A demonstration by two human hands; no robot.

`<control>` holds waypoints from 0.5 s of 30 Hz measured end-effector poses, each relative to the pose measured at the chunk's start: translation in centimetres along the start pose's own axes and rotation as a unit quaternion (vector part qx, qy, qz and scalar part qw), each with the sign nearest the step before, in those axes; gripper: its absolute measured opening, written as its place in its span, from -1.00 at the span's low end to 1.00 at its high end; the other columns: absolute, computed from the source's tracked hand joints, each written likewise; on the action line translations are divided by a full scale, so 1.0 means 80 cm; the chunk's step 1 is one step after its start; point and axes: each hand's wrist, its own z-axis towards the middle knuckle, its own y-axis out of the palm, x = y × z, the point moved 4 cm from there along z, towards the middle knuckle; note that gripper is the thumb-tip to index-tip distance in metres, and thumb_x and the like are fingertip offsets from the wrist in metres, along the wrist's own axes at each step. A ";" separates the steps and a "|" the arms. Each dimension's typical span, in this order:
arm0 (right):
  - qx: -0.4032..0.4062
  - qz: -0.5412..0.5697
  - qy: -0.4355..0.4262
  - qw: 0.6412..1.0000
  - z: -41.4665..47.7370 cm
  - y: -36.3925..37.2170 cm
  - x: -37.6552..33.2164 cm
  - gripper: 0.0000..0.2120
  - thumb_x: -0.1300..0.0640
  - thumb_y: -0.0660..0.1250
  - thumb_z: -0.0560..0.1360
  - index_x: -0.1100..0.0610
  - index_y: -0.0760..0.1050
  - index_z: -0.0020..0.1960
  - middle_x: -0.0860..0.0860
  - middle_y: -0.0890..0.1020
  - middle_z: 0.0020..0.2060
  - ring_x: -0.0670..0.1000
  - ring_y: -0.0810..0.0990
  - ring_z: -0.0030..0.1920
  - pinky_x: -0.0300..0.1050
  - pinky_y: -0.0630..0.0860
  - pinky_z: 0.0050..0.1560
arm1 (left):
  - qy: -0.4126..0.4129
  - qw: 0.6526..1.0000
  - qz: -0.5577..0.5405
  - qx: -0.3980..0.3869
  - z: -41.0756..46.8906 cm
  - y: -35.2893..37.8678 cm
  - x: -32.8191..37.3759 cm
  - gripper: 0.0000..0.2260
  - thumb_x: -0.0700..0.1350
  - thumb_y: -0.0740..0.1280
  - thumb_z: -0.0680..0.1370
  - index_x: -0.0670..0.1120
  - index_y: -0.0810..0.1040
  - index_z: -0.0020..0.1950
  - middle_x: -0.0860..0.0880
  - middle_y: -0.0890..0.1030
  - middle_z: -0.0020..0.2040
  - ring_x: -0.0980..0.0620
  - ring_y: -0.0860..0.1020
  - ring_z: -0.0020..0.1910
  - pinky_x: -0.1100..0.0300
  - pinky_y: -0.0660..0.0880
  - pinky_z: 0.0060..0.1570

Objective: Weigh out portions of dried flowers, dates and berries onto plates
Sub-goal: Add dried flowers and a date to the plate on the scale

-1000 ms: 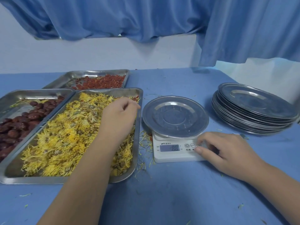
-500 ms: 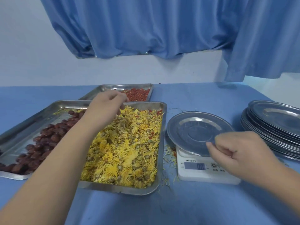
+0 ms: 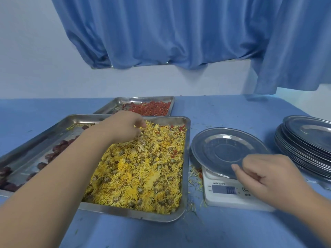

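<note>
Layout, read from our seat, 12 o'clock pointing away from us. Blue surface; white wall and blue curtain behind it at 12.

- Flower tray, steel, centre of the surface and nearest us, filled with dried chrysanthemum flowers. A few red bits are mixed in toward its 1 o'clock corner.
- Date tray at 9 o'clock of the flower tray, touching it; dates lie along its right side, partly hidden by our forearm.
- Berry tray at 12 o'clock of the flower tray, holding red berries.
- Scale, white, at 3 o'clock of the flower tray, just beside it. The display is lit, digits too blurred to read.
- Plate, steel, sits on the scale with nothing on it.
- Stack of plates at 3 o'clock of the scale, close by.
- Loose petals are scattered on the surface between flower tray and scale.

Left hand: at the flower tray's 12 o'clock end, fingers curled down, tips in the flowers. We cannot tell whether the grip has closed on any.

Right hand: at the plate's 5 o'clock rim, over the scale's right half. Thumb lies on top of the rim, other fingers curled in; we log the grip as clamped on the plate's edge.
</note>
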 end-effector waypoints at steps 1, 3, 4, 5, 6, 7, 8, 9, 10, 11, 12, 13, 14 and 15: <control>0.001 0.000 0.003 1.000 -0.001 -0.001 0.000 -0.60 0.05 0.22 0.49 0.08 0.17 -0.46 -0.05 0.23 -0.56 -0.02 0.13 -0.49 -0.13 0.31 -0.59 | 0.003 1.000 -0.006 -0.010 0.004 0.004 0.000 -0.79 -0.08 0.37 0.57 0.05 0.58 0.20 0.06 0.58 0.17 0.08 0.54 0.11 0.08 0.47 0.20; 0.004 0.003 0.008 1.000 -0.001 -0.003 0.001 -0.60 0.05 0.22 0.49 0.08 0.16 -0.46 -0.09 0.18 -0.53 -0.02 0.13 -0.50 -0.12 0.32 -0.59 | 0.006 0.999 0.004 -0.042 0.013 0.015 -0.005 -0.81 -0.08 0.36 0.57 0.06 0.58 0.18 0.06 0.60 0.16 0.09 0.55 0.09 0.11 0.47 0.19; 0.005 0.005 0.010 1.000 -0.001 -0.004 0.001 -0.60 0.05 0.22 0.48 0.08 0.15 -0.46 -0.11 0.15 -0.51 -0.02 0.13 -0.50 -0.12 0.32 -0.59 | 0.003 0.999 0.017 -0.034 0.019 0.018 -0.009 -0.82 -0.11 0.34 0.58 0.05 0.59 0.17 0.05 0.60 0.16 0.10 0.56 0.05 0.14 0.49 0.14; 0.006 0.007 0.012 1.000 -0.001 -0.005 0.001 -0.60 0.05 0.22 0.48 0.08 0.15 -0.46 -0.12 0.14 -0.50 -0.02 0.13 -0.50 -0.11 0.32 -0.58 | 0.000 1.000 0.023 -0.010 0.025 0.019 -0.012 -0.81 -0.14 0.31 0.60 0.04 0.60 0.17 0.05 0.60 0.15 0.14 0.56 -0.03 0.21 0.50 0.02; 0.006 0.008 0.015 1.000 -0.001 -0.006 0.001 -0.60 0.04 0.22 0.48 0.08 0.15 -0.46 -0.13 0.14 -0.49 -0.02 0.13 -0.49 -0.11 0.33 -0.58 | -0.005 1.000 0.021 0.014 0.031 0.019 -0.016 -0.80 -0.17 0.28 0.60 0.02 0.60 0.17 0.04 0.60 0.13 0.18 0.54 -0.12 0.28 0.47 -0.11; 0.005 0.009 0.017 1.000 0.000 -0.007 0.001 -0.60 0.04 0.22 0.48 0.08 0.16 -0.46 -0.13 0.14 -0.49 -0.02 0.13 -0.49 -0.11 0.33 -0.58 | -0.008 1.000 0.019 0.022 0.038 0.020 -0.021 -0.81 -0.16 0.28 0.60 0.01 0.61 0.17 0.05 0.61 0.12 0.21 0.52 -0.16 0.31 0.43 -0.16; 0.002 0.010 0.018 1.000 0.000 -0.007 0.001 -0.60 0.04 0.22 0.48 0.08 0.16 -0.46 -0.13 0.13 -0.49 -0.02 0.13 -0.49 -0.11 0.33 -0.58 | -0.011 1.000 0.024 0.008 0.044 0.024 -0.024 -0.82 -0.12 0.32 0.59 0.01 0.61 0.16 0.05 0.61 0.13 0.19 0.53 -0.13 0.29 0.43 -0.11; -0.001 0.010 0.019 1.000 0.000 -0.007 0.001 -0.60 0.03 0.22 0.48 0.07 0.15 -0.46 -0.13 0.13 -0.48 -0.03 0.13 -0.49 -0.11 0.32 -0.57 | -0.017 0.999 0.038 -0.025 0.049 0.029 -0.026 -0.81 -0.06 0.36 0.57 0.01 0.60 0.18 0.05 0.62 0.14 0.14 0.55 -0.04 0.22 0.46 0.01; -0.005 0.009 0.018 1.000 0.000 -0.007 0.000 -0.60 0.03 0.22 0.48 0.06 0.14 -0.45 -0.13 0.12 -0.48 -0.05 0.12 -0.48 -0.12 0.31 -0.57 | -0.029 0.996 0.059 -0.062 0.053 0.035 -0.029 -0.76 -0.01 0.39 0.54 0.01 0.60 0.20 0.05 0.61 0.15 0.08 0.56 0.04 0.14 0.47 0.12; -0.008 0.009 0.018 1.000 0.000 -0.006 0.000 -0.60 0.02 0.22 0.49 0.04 0.12 -0.44 -0.13 0.11 -0.48 -0.06 0.12 -0.48 -0.12 0.29 -0.57 | -0.039 0.992 0.085 -0.089 0.056 0.039 -0.031 -0.71 0.02 0.42 0.52 0.01 0.59 0.22 0.04 0.60 0.16 0.04 0.56 0.10 0.07 0.48 0.20; -0.011 0.009 0.017 1.000 0.000 -0.006 0.000 -0.61 0.02 0.22 0.49 0.01 0.10 -0.42 -0.13 0.11 -0.48 -0.07 0.11 -0.47 -0.12 0.27 -0.56 | -0.046 0.988 0.106 -0.101 0.059 0.042 -0.031 -0.69 0.01 0.44 0.50 0.00 0.59 0.23 0.03 0.60 0.17 0.01 0.57 0.11 0.03 0.49 0.21; -0.012 0.011 0.017 1.000 0.000 -0.006 0.000 -0.61 0.02 0.23 0.48 -0.01 0.09 -0.40 -0.13 0.10 -0.48 -0.08 0.11 -0.47 -0.12 0.26 -0.56 | -0.050 0.987 0.114 -0.101 0.062 0.043 -0.032 -0.69 0.00 0.45 0.49 -0.01 0.60 0.21 0.01 0.61 0.17 -0.01 0.58 0.09 0.01 0.52 0.18; -0.013 0.015 0.017 1.000 0.000 -0.006 0.001 -0.61 0.02 0.23 0.48 -0.02 0.07 -0.38 -0.13 0.10 -0.48 -0.08 0.10 -0.47 -0.11 0.26 -0.56 | -0.057 0.988 0.109 -0.098 0.065 0.043 -0.033 -0.69 -0.01 0.46 0.47 -0.03 0.61 0.19 0.00 0.62 0.16 -0.03 0.60 0.07 0.02 0.54 0.14; -0.013 0.019 0.019 1.000 -0.001 -0.006 0.002 -0.61 0.03 0.24 0.48 -0.03 0.06 -0.37 -0.13 0.10 -0.48 -0.08 0.11 -0.47 -0.12 0.26 -0.55 | -0.066 0.988 0.097 -0.097 0.068 0.043 -0.035 -0.67 0.01 0.48 0.46 -0.05 0.62 0.18 -0.02 0.63 0.15 -0.04 0.60 0.08 0.05 0.54 0.10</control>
